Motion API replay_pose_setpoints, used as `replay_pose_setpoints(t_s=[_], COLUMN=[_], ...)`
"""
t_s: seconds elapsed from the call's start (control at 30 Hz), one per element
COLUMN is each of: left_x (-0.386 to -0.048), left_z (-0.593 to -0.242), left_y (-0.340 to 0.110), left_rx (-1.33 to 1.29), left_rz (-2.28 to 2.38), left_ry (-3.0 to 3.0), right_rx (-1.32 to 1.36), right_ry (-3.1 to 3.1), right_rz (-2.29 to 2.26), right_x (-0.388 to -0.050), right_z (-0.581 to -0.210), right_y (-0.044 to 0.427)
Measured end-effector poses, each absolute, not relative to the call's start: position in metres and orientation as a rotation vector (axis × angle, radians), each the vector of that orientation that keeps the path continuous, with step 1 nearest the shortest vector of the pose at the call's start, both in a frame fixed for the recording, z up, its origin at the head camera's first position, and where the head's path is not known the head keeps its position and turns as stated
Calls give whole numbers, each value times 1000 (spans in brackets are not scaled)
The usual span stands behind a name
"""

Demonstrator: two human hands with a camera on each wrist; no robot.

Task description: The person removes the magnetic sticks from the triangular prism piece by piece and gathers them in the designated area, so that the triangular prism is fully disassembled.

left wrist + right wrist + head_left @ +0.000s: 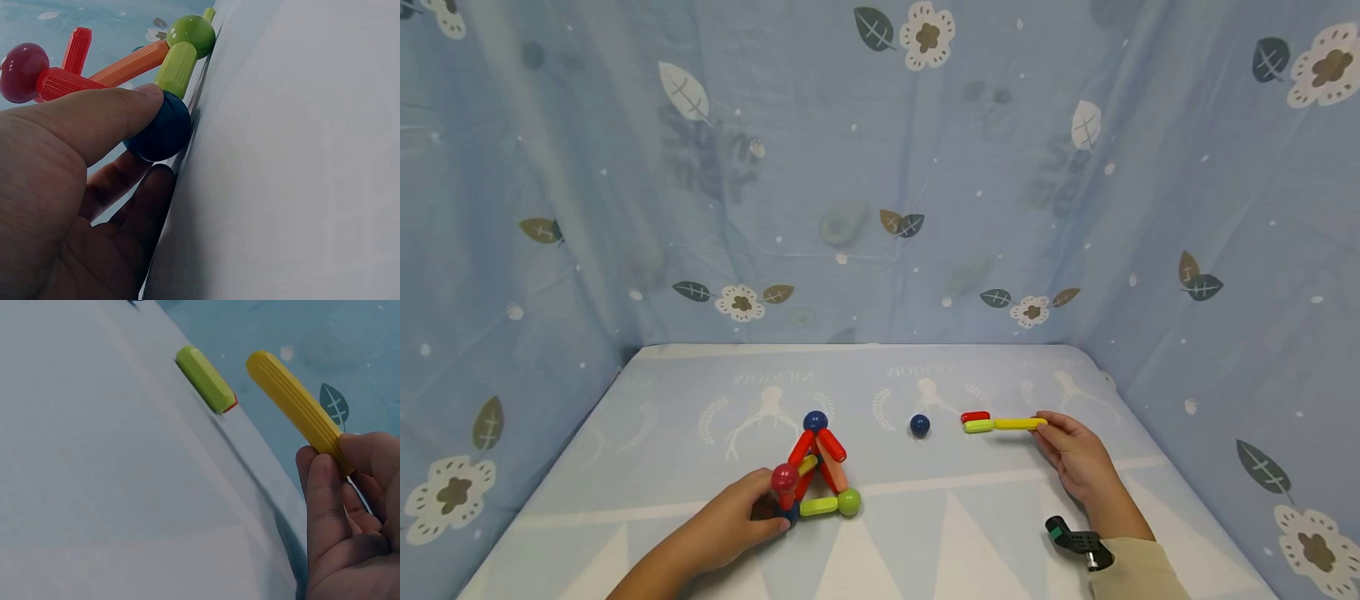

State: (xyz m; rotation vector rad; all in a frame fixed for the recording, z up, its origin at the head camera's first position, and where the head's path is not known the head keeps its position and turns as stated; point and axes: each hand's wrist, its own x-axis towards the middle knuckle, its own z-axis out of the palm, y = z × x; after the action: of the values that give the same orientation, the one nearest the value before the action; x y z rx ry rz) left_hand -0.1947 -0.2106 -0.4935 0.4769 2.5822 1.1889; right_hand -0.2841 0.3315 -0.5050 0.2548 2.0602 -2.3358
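Note:
My left hand [733, 521] grips the dark blue ball [161, 131] at the near left corner of a structure of coloured rods and balls. A red ball [785, 477] stands above that corner, a green ball [849, 502] sits at the right corner, and another blue ball [816, 422] tops it. One red rod [832, 445] slants down from the top ball with its lower end free. In my right hand [1081, 462] a yellow rod [294, 403] is pinched by one end, raised above the table in the right wrist view.
A loose blue ball [920, 426] lies between the structure and the right hand. Beside it are a light green rod [205, 378] and a red rod [975, 416] on the patterned table [925, 533]. Blue flowered cloth [880, 167] walls the back and sides.

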Motion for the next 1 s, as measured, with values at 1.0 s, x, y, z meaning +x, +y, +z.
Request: replay_pose_setpoints(t_s=[1.0], left_x=[-194], left_z=[-493], left_y=[-210], left_rx=[437], left_rz=[1190], left_ry=[2573], right_rx=[578], right_ry=[2056], right_rz=[-2258], right_x=[-298], right_z=[-504], right_y=[353])
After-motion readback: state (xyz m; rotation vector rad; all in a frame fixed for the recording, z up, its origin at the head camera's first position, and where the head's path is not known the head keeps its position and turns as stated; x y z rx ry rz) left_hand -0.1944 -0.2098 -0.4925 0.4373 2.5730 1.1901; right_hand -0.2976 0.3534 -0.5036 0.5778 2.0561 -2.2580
